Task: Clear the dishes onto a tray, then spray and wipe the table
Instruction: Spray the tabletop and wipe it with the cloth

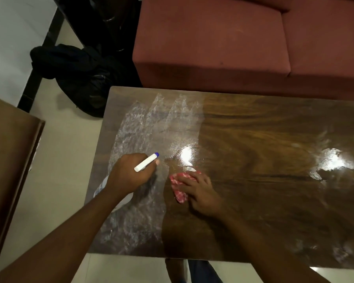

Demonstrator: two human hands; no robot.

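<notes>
The cloth (179,187) lies on the table (253,201), right of the spray bottle (119,193).

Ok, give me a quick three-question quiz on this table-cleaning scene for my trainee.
1. True or false: the left hand grips the bottle.
2. What lies under the right hand? A: sponge. B: cloth. C: plate.
3. Fill in: the spray film covers the table's ___ end, by the person's own sides.

Key: 1 true; 2 B; 3 left.
</notes>
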